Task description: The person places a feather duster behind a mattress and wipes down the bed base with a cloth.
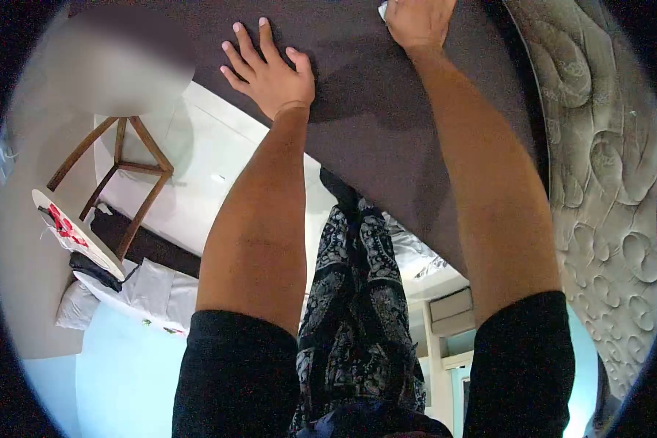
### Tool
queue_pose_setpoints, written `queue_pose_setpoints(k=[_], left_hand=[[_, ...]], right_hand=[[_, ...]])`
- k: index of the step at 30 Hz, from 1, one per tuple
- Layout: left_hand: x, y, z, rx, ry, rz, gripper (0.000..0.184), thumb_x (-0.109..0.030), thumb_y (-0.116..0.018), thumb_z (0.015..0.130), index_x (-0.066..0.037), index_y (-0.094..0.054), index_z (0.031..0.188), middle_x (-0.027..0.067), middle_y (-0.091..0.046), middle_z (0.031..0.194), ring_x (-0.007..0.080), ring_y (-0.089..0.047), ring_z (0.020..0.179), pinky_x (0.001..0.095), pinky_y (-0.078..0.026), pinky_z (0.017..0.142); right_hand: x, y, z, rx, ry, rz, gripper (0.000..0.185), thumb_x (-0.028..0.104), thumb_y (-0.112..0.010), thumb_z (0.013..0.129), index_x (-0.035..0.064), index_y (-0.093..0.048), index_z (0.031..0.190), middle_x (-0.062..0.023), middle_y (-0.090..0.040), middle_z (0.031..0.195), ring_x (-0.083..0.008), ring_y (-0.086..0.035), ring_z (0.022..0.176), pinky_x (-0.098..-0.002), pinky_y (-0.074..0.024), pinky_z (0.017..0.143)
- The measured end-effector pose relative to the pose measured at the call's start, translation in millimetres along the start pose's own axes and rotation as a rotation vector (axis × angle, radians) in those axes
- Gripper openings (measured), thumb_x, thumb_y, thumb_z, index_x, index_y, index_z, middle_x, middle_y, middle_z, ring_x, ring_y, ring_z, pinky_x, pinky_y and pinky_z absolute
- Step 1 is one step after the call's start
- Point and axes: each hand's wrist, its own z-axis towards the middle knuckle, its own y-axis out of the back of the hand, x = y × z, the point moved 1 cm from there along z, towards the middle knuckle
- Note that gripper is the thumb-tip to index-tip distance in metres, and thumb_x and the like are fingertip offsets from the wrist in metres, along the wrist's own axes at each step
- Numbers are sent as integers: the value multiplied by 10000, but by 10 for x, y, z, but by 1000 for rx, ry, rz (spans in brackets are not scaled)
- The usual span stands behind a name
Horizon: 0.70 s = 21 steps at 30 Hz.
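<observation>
My left hand (274,79) lies palm down with its fingers spread on a flat dark brown surface (372,139). Nothing shows in that hand. Farther right, at the top edge of the view, my right hand (418,28) rests on the same surface with its fingers curled. A small bit of a white thing (383,10), perhaps cloth or tissue, sticks out at its left side. Most of that white thing is hidden under the hand, and the fingertips are partly out of view.
A beige panel (598,160) with a raised swirl pattern borders the brown surface on the right. At left stand wooden legs (144,142) and a round pale seat (77,233) with red on it. White bedding (157,285) lies beyond. A blurred patch covers the upper left.
</observation>
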Motion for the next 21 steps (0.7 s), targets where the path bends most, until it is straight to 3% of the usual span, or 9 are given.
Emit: queue_pose_setpoints(k=[3, 6, 8, 9, 11, 14, 16, 18, 21], left_hand=[[-50, -14, 12, -19, -3, -1, 613, -350, -494, 937, -232, -447, 1537, 101, -285, 1668, 411, -217, 1536, 652, -137, 1214], [-4, 0, 3, -24, 3, -6, 616, -342, -502, 931, -234, -450, 1535, 99, -288, 1666, 411, -218, 1536, 660, -132, 1211], [-32, 13, 6, -20, 1, -16, 620, -337, -508, 926, -235, -452, 1535, 99, -296, 1663, 410, -223, 1534, 660, -133, 1210], [-41, 5, 6, -42, -5, -27, 623, -327, -513, 922, -235, -452, 1535, 100, -306, 1659, 413, -231, 1531, 658, -137, 1209], [-57, 6, 18, -41, -3, -19, 626, -326, -516, 921, -235, -451, 1536, 100, -308, 1658, 414, -234, 1530, 657, -140, 1209], [-57, 22, -4, -16, -4, -2, 630, -317, -514, 918, -230, -448, 1539, 102, -305, 1660, 412, -235, 1530, 655, -142, 1209], [-69, 31, 4, -14, -1, 7, 633, -315, -513, 916, -227, -447, 1540, 103, -301, 1662, 411, -234, 1531, 656, -145, 1207], [-62, 27, 22, -12, 2, 19, 638, -317, -513, 914, -224, -444, 1541, 104, -298, 1664, 415, -236, 1529, 658, -153, 1203], [-56, 47, -20, -18, -9, 31, 637, -318, -511, 914, -227, -445, 1541, 102, -299, 1665, 414, -244, 1528, 660, -165, 1197]], right_hand=[[26, 47, -32, 40, -37, -12, 545, -19, -556, 817, 89, -608, 1349, -147, -526, 1456, -346, -459, 1383, -517, -318, 1151], [43, 18, -405, 55, -36, -22, 593, 133, -652, 767, 197, -611, 1355, -97, -554, 1431, -323, -526, 1277, -534, -375, 1046], [387, 273, -990, 124, -71, 37, 550, 177, -673, 803, 200, -613, 1349, -114, -569, 1393, -348, -545, 1216, -564, -391, 1015], [538, 254, -1572, 278, -85, -201, 528, 197, -661, 848, 208, -606, 1373, -112, -568, 1402, -365, -540, 1227, -591, -384, 1036], [1087, 775, -2402, 612, -69, 33, 457, 199, -583, 941, 280, -600, 1390, -104, -544, 1439, -356, -517, 1271, -614, -350, 1093], [1602, 1205, -3629, 950, -72, 381, 438, 148, -601, 896, 254, -637, 1319, -36, -572, 1401, -287, -523, 1279, -568, -352, 1108], [1766, 1378, -3808, 759, -337, 483, 408, 21, -697, 697, 189, -715, 1069, -10, -645, 1240, -292, -542, 1234, -520, -376, 1068], [1799, 1504, -3498, 648, -530, 361, 431, -69, -627, 687, 168, -745, 1027, 9, -669, 1223, -276, -562, 1154, -457, -395, 989], [1494, 1381, -2633, 367, -493, 360, 476, -64, -605, 689, 183, -759, 1066, -12, -667, 1237, -275, -562, 1161, -466, -392, 982]])
